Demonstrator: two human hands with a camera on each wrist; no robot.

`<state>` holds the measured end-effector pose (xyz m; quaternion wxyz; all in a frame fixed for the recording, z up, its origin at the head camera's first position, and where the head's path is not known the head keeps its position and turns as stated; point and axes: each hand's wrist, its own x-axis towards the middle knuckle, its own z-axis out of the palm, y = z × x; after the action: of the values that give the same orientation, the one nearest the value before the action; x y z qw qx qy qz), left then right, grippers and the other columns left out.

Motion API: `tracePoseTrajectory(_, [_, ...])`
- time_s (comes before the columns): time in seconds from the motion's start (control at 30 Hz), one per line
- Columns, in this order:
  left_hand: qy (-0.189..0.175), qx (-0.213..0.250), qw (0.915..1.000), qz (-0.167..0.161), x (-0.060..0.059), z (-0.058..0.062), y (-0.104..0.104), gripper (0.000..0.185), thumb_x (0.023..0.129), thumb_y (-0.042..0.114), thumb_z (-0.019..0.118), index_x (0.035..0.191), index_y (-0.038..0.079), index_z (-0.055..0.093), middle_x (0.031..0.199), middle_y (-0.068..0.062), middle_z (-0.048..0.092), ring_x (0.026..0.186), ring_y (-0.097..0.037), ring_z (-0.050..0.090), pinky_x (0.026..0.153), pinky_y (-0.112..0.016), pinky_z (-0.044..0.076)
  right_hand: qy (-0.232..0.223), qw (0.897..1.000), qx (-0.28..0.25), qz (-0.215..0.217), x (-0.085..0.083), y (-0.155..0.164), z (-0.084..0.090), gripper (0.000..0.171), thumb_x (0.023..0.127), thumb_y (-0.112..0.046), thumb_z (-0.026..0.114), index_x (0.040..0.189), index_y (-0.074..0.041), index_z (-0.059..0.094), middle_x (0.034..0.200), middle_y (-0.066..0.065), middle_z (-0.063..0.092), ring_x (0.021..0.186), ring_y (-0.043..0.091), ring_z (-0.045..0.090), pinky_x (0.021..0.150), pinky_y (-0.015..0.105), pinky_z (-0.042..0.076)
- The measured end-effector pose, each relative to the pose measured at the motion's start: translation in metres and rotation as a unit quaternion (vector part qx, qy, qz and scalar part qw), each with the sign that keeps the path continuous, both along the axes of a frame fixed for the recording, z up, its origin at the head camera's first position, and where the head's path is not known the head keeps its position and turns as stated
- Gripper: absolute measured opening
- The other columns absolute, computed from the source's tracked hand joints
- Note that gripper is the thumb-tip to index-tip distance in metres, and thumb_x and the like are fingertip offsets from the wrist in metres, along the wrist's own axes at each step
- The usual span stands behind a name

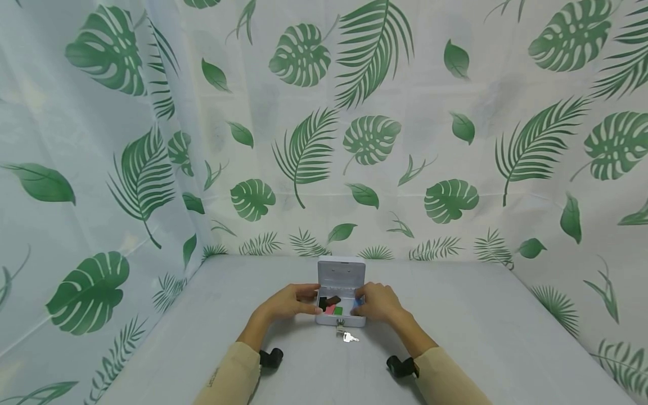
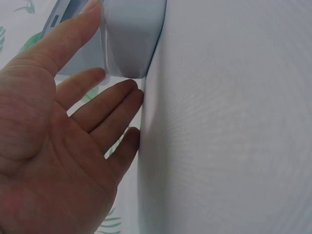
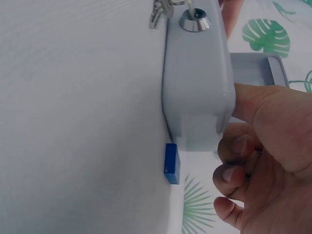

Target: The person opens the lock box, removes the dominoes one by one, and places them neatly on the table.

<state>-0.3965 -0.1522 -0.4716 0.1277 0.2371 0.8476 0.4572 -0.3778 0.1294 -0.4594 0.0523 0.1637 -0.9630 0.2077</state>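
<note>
A small grey metal cash box [image 1: 326, 320] stands with its lid [image 1: 341, 274] raised. Inside are a black piece [image 1: 322, 304], a dark brown piece [image 1: 333, 301], a pink piece [image 1: 330, 310] and a green piece [image 1: 338, 310]. My left hand [image 1: 286, 302] is at the box's left side, thumb on the rim and fingers fairly straight. From the right, my right hand [image 1: 379, 302] reaches over the wall; its thumb and forefinger pinch a blue block [image 1: 358, 302] inside, partly hidden. The other right fingers curl outside the wall.
A lock [image 3: 194, 20] is set in the box's front, with keys [image 1: 349, 337] hanging from it above the white tabletop [image 1: 324, 377]. Another blue block [image 3: 171, 164] lies on the table by the box's right side. A leaf-patterned curtain [image 1: 314, 140] hangs behind.
</note>
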Motion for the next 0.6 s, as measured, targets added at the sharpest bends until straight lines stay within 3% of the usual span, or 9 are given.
tracePoseTrajectory(0.17, [0.0,-0.002,1.0,0.0,0.001,0.0,0.0,0.079,0.086,0.035,0.087,0.154,0.015,0.052,0.15,-0.012,0.06,0.139,-0.032,0.057,0.118,-0.058,0.039,0.0,1.0,-0.029,0.008,-0.001,0.004,0.006,0.039,0.08,-0.029,0.09,0.109,-0.005,0.079,0.072,-0.005,0.064,0.064,0.013,0.052,0.058,0.03,0.039])
tracePoseTrajectory(0.6, [0.004,-0.006,1.0,-0.003,0.0,0.001,0.0,0.08,0.086,0.037,0.086,0.155,0.014,0.051,0.151,-0.013,0.059,0.139,-0.033,0.057,0.118,-0.06,0.039,-0.005,0.999,-0.045,0.015,0.0,0.021,0.023,0.041,0.083,-0.028,0.088,0.115,-0.005,0.076,0.079,-0.002,0.064,0.068,0.015,0.053,0.059,0.03,0.044])
